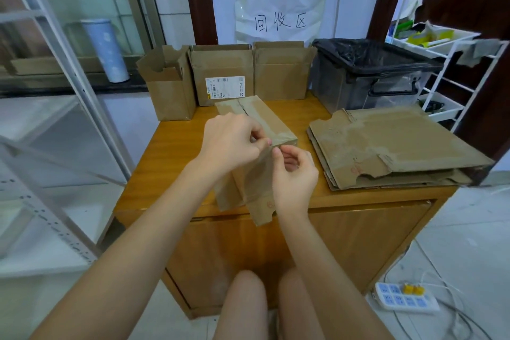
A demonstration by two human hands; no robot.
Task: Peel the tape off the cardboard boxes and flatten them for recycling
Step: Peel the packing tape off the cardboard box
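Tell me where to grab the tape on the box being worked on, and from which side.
Pinch the tape at its lifted end on the box corner nearest the person, where both hands' fingertips meet. Come from the near side and probably pull away along the top seam, since the strip runs that way.

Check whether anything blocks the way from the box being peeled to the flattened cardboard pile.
Nothing visible does. The box under both hands sits left of the flattened pile, with only bare wooden tabletop between them.

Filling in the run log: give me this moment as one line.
step: peeling tape | left hand: pinches tape at box edge | right hand: pinches tape | flattened stack: on the right | upright boxes: three waiting
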